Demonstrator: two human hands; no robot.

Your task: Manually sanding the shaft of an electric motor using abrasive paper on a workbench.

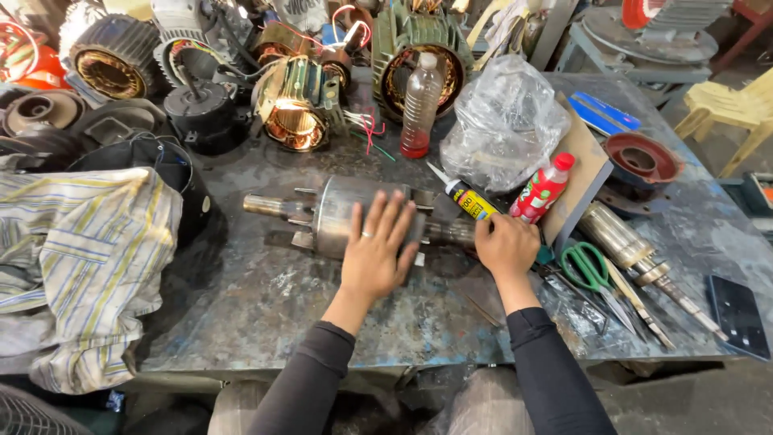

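The motor rotor (354, 216) lies crosswise on the tabletop (266, 310); left hand (377, 248) rests flat on it (fingers spread), right hand (506, 244) grips its shaft end.

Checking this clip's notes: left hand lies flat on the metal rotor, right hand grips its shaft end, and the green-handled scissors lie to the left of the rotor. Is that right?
Not quite. The head view shows the green-handled scissors to the right of the rotor, beside the right hand. The rest holds: the left hand lies flat on the rotor and the right hand grips its shaft end.
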